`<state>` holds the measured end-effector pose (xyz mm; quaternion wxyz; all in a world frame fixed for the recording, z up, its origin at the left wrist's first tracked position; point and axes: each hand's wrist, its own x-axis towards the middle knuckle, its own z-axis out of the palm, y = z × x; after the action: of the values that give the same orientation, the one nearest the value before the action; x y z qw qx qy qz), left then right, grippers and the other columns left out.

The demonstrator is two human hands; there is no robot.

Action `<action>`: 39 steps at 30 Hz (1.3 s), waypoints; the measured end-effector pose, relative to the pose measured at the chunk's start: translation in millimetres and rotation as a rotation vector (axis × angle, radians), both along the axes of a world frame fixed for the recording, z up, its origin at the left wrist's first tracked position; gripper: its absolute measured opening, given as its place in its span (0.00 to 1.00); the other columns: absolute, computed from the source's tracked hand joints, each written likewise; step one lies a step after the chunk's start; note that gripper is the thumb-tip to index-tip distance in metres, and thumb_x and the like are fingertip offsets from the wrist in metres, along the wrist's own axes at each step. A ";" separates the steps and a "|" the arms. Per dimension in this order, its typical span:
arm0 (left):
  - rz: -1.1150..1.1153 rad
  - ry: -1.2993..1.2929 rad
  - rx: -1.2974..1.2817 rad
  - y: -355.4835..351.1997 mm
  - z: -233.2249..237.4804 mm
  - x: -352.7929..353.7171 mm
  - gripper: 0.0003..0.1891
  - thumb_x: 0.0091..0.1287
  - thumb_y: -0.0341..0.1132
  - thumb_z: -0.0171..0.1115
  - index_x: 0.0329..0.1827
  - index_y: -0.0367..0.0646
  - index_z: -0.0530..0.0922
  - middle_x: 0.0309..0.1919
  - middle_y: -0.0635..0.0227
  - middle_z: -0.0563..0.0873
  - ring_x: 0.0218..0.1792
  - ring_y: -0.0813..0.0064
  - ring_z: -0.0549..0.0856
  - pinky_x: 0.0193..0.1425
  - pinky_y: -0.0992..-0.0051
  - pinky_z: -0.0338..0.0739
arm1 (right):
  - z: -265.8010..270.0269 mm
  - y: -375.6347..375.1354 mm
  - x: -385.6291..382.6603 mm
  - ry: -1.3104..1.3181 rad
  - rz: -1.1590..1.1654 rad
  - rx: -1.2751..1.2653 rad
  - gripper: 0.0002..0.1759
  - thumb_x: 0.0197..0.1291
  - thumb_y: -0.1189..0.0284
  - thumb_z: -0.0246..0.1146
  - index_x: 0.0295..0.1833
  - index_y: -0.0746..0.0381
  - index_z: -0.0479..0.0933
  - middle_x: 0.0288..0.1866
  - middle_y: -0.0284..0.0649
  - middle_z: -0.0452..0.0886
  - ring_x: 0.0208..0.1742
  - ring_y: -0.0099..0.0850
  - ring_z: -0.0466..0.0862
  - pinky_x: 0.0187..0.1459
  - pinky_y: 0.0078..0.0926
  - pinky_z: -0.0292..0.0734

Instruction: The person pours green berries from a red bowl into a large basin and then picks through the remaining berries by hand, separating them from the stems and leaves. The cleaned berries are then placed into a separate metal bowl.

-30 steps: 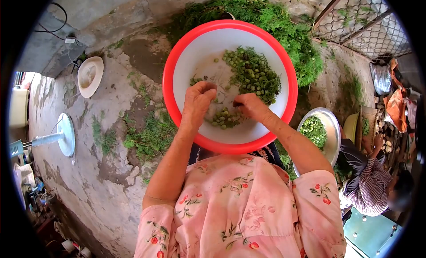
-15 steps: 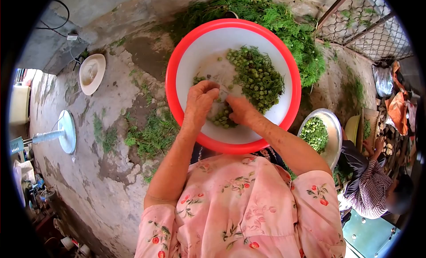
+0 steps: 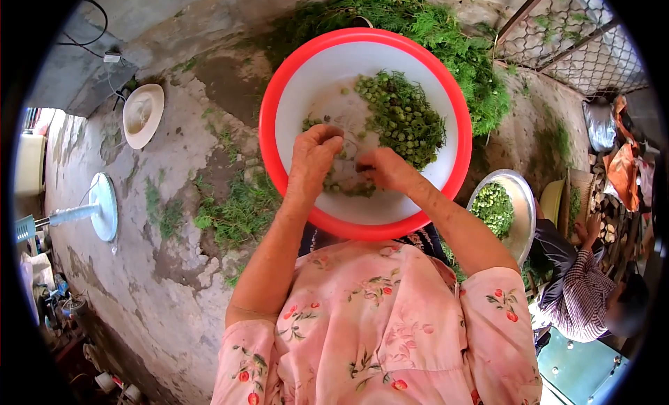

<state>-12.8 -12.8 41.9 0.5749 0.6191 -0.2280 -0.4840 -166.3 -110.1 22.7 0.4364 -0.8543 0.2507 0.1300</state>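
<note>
A white basin with a red rim (image 3: 460, 126) rests in front of my body. Inside it, a heap of small green pods with feathery stems (image 3: 408, 119) lies on the right side, and a few loose pods lie near my hands. My left hand (image 3: 315, 153) is over the basin's left side, its fingers closed in a pinch; what they hold, if anything, is too small to make out. My right hand (image 3: 390, 169) is just right of it, apart from it, with fingers curled inward above small green bits. Its fingertips are partly hidden.
Feathery green plants (image 3: 481, 91) are piled behind the basin. A metal bowl (image 3: 519, 203) with green pieces stands at the right, near another person (image 3: 578, 293). A straw hat (image 3: 143, 116), a pale blue fan (image 3: 104, 206) and scattered greenery (image 3: 240, 210) are on the left.
My right hand has drawn slightly up and to the right, away from my left hand, and its fingers have shifted. My left hand stays nearly in place.
</note>
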 end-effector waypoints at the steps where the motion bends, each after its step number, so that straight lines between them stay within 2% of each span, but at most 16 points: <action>1: -0.012 -0.002 0.000 0.0 -1.2 0.4 0.08 0.60 0.29 0.58 0.40 0.37 0.80 0.31 0.73 0.81 0.30 0.82 0.76 0.35 0.82 0.70 | -6.9 -0.3 -3.6 -0.006 0.042 -0.047 0.16 0.44 0.85 0.59 0.43 0.65 0.76 0.40 0.48 0.79 0.40 0.39 0.80 0.39 0.31 0.75; 3: -0.012 0.012 -0.008 -0.2 -4.2 0.1 0.08 0.60 0.29 0.58 0.40 0.37 0.80 0.31 0.73 0.81 0.30 0.83 0.76 0.36 0.82 0.70 | -29.2 3.4 -9.8 -0.020 0.126 -0.139 0.17 0.42 0.85 0.59 0.42 0.64 0.77 0.39 0.48 0.79 0.40 0.40 0.80 0.39 0.32 0.75; 6: -0.015 0.011 -0.001 0.3 -6.2 1.2 0.08 0.60 0.29 0.58 0.40 0.37 0.80 0.30 0.73 0.81 0.30 0.83 0.76 0.36 0.81 0.70 | -40.9 14.5 -10.6 0.026 0.118 -0.061 0.19 0.40 0.85 0.61 0.43 0.62 0.78 0.39 0.46 0.79 0.42 0.42 0.80 0.41 0.33 0.75; 9: -0.016 0.004 0.006 0.7 -4.3 0.5 0.08 0.60 0.29 0.58 0.40 0.37 0.80 0.30 0.73 0.81 0.30 0.83 0.76 0.36 0.81 0.70 | -41.7 23.9 -11.6 -0.081 0.146 -0.161 0.17 0.42 0.79 0.60 0.42 0.57 0.79 0.38 0.44 0.81 0.41 0.43 0.81 0.42 0.35 0.75; 12: -0.017 0.004 0.003 0.3 -4.8 0.7 0.08 0.60 0.30 0.58 0.39 0.37 0.80 0.31 0.73 0.81 0.30 0.83 0.76 0.36 0.82 0.70 | -42.3 28.5 -7.5 -0.139 0.213 -0.122 0.21 0.39 0.84 0.62 0.44 0.60 0.79 0.39 0.45 0.79 0.44 0.42 0.80 0.45 0.32 0.76; 17: -0.018 -0.008 0.010 -0.1 -6.9 1.0 0.07 0.60 0.30 0.58 0.39 0.37 0.80 0.30 0.73 0.81 0.30 0.83 0.76 0.35 0.82 0.70 | -41.9 29.6 -7.4 -0.190 0.250 -0.002 0.18 0.40 0.82 0.64 0.42 0.61 0.79 0.37 0.44 0.80 0.42 0.41 0.80 0.43 0.32 0.75; 21: -0.013 -0.019 0.015 0.8 -5.6 1.0 0.08 0.60 0.30 0.58 0.39 0.37 0.80 0.30 0.73 0.81 0.29 0.83 0.76 0.35 0.82 0.70 | -21.8 29.7 -7.5 -0.090 0.247 0.104 0.12 0.42 0.79 0.64 0.37 0.63 0.78 0.31 0.43 0.80 0.36 0.39 0.79 0.39 0.31 0.74; 24: -0.006 -0.011 0.042 1.3 -6.7 2.1 0.08 0.60 0.30 0.58 0.40 0.36 0.79 0.30 0.72 0.81 0.30 0.82 0.76 0.35 0.81 0.71 | -7.0 23.2 -17.3 -0.155 0.277 0.292 0.08 0.43 0.77 0.64 0.33 0.65 0.77 0.28 0.42 0.79 0.34 0.36 0.78 0.36 0.31 0.72; 31: -0.024 -0.017 0.011 0.9 -4.8 1.5 0.10 0.60 0.30 0.59 0.41 0.34 0.79 0.31 0.70 0.81 0.30 0.80 0.77 0.37 0.80 0.71 | 24.7 -3.0 -59.0 0.081 0.453 0.365 0.07 0.46 0.76 0.62 0.34 0.65 0.78 0.29 0.44 0.78 0.35 0.38 0.79 0.36 0.30 0.71; 34: -0.031 -0.027 0.010 1.4 -4.4 1.2 0.09 0.60 0.30 0.59 0.40 0.34 0.79 0.31 0.70 0.81 0.30 0.81 0.77 0.37 0.80 0.70 | 65.2 -10.2 -78.6 0.006 0.330 0.257 0.05 0.40 0.78 0.59 0.25 0.68 0.74 0.23 0.46 0.75 0.28 0.39 0.76 0.31 0.34 0.69; 37: -0.029 -0.021 0.030 0.1 -5.0 1.6 0.09 0.60 0.30 0.59 0.40 0.35 0.79 0.30 0.71 0.80 0.30 0.81 0.76 0.36 0.80 0.70 | 88.7 -25.7 -102.5 0.256 0.375 0.051 0.07 0.45 0.75 0.63 0.31 0.65 0.77 0.29 0.44 0.79 0.35 0.41 0.80 0.35 0.35 0.72; 39: -0.036 -0.014 0.016 -1.4 -4.2 1.2 0.09 0.60 0.30 0.59 0.40 0.35 0.79 0.29 0.72 0.80 0.30 0.81 0.76 0.36 0.81 0.70 | 96.9 -32.7 -124.7 0.319 0.381 -0.099 0.06 0.46 0.75 0.63 0.31 0.65 0.77 0.27 0.44 0.78 0.34 0.42 0.80 0.35 0.37 0.72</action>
<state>-11.5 -14.3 37.7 0.5596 0.6230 -0.2393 -0.4914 -291.0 -142.8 119.5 0.3167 -0.8750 0.1571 0.3308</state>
